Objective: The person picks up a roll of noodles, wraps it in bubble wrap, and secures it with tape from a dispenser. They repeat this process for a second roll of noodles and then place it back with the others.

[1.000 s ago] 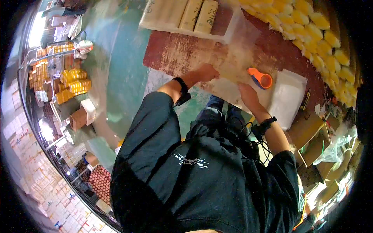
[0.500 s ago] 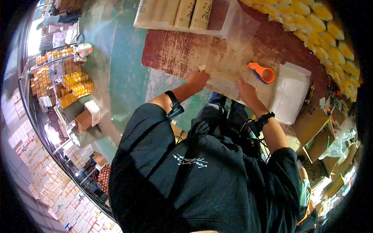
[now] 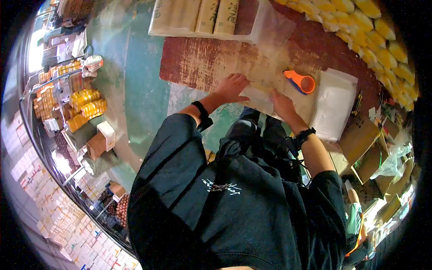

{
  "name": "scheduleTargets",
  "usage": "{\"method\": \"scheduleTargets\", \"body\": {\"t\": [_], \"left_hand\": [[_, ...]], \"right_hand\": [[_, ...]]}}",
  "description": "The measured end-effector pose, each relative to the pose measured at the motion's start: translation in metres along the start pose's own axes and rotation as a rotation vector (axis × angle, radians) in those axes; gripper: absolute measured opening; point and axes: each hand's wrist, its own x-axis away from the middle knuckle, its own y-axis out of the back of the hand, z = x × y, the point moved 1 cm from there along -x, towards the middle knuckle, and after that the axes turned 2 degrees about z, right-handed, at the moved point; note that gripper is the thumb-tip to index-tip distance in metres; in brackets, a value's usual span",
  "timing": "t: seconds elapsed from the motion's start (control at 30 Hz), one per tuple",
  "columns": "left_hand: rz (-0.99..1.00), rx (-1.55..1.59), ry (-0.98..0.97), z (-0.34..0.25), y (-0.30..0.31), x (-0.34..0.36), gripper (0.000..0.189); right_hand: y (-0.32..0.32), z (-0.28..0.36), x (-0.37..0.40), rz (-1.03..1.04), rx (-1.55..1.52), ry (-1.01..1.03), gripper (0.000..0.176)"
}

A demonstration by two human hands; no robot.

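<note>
My left hand [image 3: 230, 88] lies at the near edge of a worn reddish-brown tabletop [image 3: 193, 63], its thumb apart from the fingers. Beneath and beside it is a sheet of clear plastic [image 3: 261, 98], perhaps a bag; its outline is hard to make out. At the right end of this plastic, my right hand [image 3: 283, 107] is closed in a pinch on its edge. An orange tape dispenser with a blue part [image 3: 292, 76] rests just beyond the right hand. Further right lies a flat stack of clear plastic bags [image 3: 335, 105].
Plastic-wrapped tan packs with dark lettering [image 3: 175, 18] sit at the table's far side. Many yellow packs [image 3: 360, 27] are piled at the far right. Open cardboard boxes [image 3: 360, 137] stand right of the table. Another person in a green top [image 3: 354, 216] is at lower right.
My left hand has opened from a pinch, its fingers now spread over the plastic. My right hand stays pinched at the other end. The view has shifted slightly.
</note>
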Motion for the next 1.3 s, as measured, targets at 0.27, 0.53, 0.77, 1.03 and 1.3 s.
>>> {"method": "scheduleTargets", "body": {"t": [0.27, 0.53, 0.77, 1.03, 1.3], "left_hand": [[-0.093, -0.027, -0.103, 0.029, -0.045, -0.007, 0.026], [-0.239, -0.023, -0.115, 0.020, -0.041, -0.011, 0.030], [-0.065, -0.065, -0.036, 0.018, -0.037, -0.031, 0.035], [0.279, 0.520, 0.521, -0.088, -0.066, -0.012, 0.058], [-0.492, 1.159, 0.788, -0.050, -0.164, -0.053, 0.100]], "right_hand": [[0.028, -0.001, 0.012, -0.021, -0.403, -0.083, 0.063], [0.024, -0.019, 0.008, -0.508, 0.131, -0.064, 0.066], [0.034, 0.029, -0.028, -0.091, -0.073, 0.121, 0.071], [0.004, 0.001, -0.049, -0.072, -0.196, 0.107, 0.063], [0.005, 0.019, -0.013, -0.102, -0.346, -0.037, 0.052]]}}
